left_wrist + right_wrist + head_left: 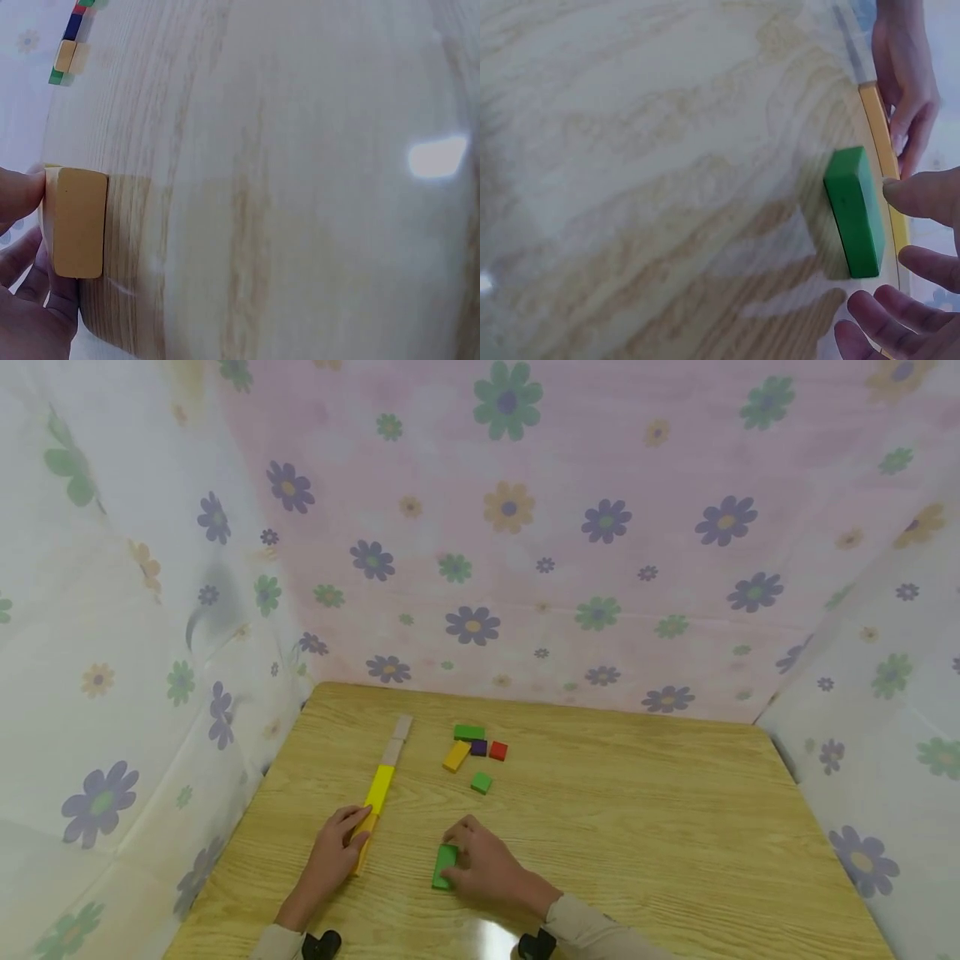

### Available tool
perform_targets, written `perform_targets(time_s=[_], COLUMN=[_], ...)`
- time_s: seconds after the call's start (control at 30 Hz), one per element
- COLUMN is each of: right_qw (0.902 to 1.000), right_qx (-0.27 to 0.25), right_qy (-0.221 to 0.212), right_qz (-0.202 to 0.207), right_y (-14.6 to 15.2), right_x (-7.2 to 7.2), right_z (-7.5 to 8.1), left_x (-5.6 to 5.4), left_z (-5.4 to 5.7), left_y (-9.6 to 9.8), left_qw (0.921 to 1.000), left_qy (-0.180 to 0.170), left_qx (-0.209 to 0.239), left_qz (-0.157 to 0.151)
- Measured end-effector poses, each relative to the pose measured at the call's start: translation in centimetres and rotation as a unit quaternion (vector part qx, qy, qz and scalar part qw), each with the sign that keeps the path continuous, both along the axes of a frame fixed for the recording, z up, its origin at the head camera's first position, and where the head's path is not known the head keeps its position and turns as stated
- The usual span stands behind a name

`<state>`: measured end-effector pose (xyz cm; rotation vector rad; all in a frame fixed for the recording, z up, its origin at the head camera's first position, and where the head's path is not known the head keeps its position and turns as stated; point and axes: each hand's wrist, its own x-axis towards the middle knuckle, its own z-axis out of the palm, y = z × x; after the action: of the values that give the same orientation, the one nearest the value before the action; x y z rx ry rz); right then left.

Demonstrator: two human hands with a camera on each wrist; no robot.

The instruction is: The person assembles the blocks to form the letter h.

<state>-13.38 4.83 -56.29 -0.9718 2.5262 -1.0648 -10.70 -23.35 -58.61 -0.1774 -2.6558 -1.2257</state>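
Note:
My left hand pinches an orange block between thumb and fingers. That block lies at the near end of a straight row, touching a yellow block. My right hand is beside a rectangular green block lying on the table. In the right wrist view its thumb and fingers are spread around the block's side, with the thumb tip close to it. In the head view this hand overlaps the block's right side.
Two pale wooden blocks continue the row away from me. Farther right lie another green block, an orange-yellow block, a dark purple block, a red block and a small green block. Flowered curtains surround the wooden table.

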Motion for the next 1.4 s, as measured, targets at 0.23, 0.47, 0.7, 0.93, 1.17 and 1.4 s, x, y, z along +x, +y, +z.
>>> perform_targets(time_s=[0.23,0.47,0.7,0.93,1.17,1.4], right_qw=[0.9992,0.9959,0.9914,0.9864,0.9791,0.9711], right_qx=[-0.015,-0.031,-0.055,-0.079,-0.082,-0.062], right_qy=[0.018,0.049,0.047,0.060,0.064,0.062], right_qz=[-0.032,-0.069,-0.109,-0.131,-0.175,-0.222], right_y=[0.6,0.8,1.0,1.2,0.8,-0.1], right_x=[-1.4,-3.4,-5.9,-7.9,-10.0,-12.3], right_z=[0.2,1.8,3.0,3.0,3.0,3.0], left_x=[-0.2,-0.1,0.0,-0.1,0.0,-0.2], left_z=[0.0,0.3,0.3,0.0,0.2,0.4], left_y=[-0.1,-0.1,-0.1,0.0,0.2,0.2], left_qw=[0.9999,1.0000,1.0000,1.0000,0.9999,0.9991], left_qy=[-0.010,-0.006,-0.003,-0.006,-0.011,-0.038], left_qx=[0.001,0.001,0.008,0.006,0.006,0.003], left_qz=[0.001,-0.001,-0.004,0.005,0.011,0.019])
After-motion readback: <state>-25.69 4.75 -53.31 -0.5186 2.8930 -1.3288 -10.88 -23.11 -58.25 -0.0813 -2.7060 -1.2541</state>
